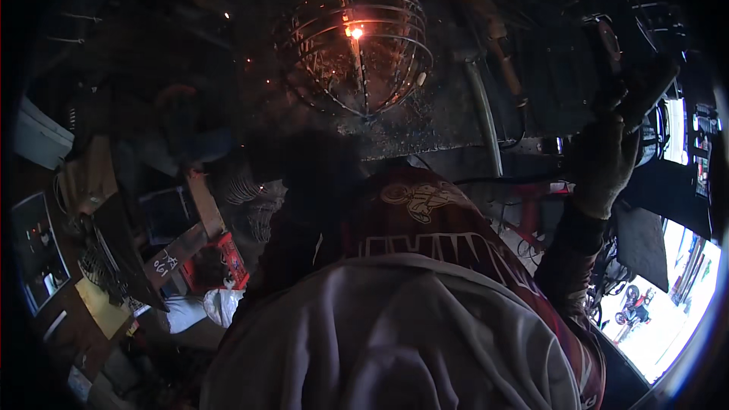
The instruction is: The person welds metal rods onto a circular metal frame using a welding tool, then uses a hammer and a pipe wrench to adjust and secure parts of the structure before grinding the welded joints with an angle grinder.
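Note:
A round cage of bent metal rods (pixel 414 38) lies ahead of me on a dark, worn work surface (pixel 448 125). A bright orange spot glows on its middle rod, and small sparks fly around it. Off to the right, my gloved right hand (pixel 607 171) is closed on a dark, elongated tool-like object (pixel 649 95); its kind is lost in the dark. My left arm seems to merge into a black shape (pixel 319 167) just below the cage. Shadow hides the fingers of my left hand.
A grey metal pipe (pixel 484 118) runs along the cage's right. Stacked wire rings (pixel 247 186), a red crate (pixel 228 258) and white bags (pixel 186 311) sit at the left. Sheet metal (pixel 642 247) stands at the right by a bright opening, with a red motorcycle (pixel 634 310) outside.

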Demonstrator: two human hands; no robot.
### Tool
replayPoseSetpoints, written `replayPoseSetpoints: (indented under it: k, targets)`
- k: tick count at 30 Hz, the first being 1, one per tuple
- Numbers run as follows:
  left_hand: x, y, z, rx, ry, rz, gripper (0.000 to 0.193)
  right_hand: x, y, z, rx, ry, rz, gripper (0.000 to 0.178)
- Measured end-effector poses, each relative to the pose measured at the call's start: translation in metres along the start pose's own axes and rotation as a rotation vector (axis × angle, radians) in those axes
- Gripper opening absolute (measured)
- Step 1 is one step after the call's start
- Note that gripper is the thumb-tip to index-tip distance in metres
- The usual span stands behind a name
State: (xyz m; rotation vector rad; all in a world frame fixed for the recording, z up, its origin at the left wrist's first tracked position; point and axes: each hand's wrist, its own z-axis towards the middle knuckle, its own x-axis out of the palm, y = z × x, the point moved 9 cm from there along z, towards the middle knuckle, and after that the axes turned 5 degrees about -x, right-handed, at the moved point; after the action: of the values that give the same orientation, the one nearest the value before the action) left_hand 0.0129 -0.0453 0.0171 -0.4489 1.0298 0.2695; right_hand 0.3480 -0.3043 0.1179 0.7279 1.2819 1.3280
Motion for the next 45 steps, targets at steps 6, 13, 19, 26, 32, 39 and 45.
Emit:
replayPoseSetpoints:
  k: [6, 13, 19, 26, 32, 39, 45]
  targets:
    - [0.023, 0.019, -0.005, -0.060, -0.011, -0.290, 0.034, -0.066, 0.052, -0.015, -0.419, -0.104, -0.635, 0.031]
    - [0.033, 0.022, -0.016, -0.054, 0.111, -0.209, 0.035, -0.151, 0.080, -0.014, -0.483, -0.270, -1.414, 0.017]
    - [0.031, 0.016, -0.014, -0.005, 0.035, -0.160, 0.037, -0.277, -0.001, -0.040, -0.472, -0.504, -0.349, 0.018]
    - [0.036, 0.018, -0.010, -0.146, 0.127, -0.230, 0.036, -0.302, -0.156, 0.007, -0.039, -0.484, 0.583, 0.024]
    - [0.031, 0.004, -0.007, 0.022, 0.090, 0.124, 0.036, -0.280, -0.159, 0.046, -0.267, -0.438, -0.006, 0.033]
    - [0.039, 0.031, -0.015, -0.241, 0.133, 0.211, 0.035, -0.297, -0.216, 0.082, -0.188, -0.393, 0.284, 0.037]
    - [0.050, 0.045, -0.022, -0.322, 0.172, 0.245, 0.044, -0.302, -0.281, 0.115, -0.366, -0.405, 0.288, 0.033]
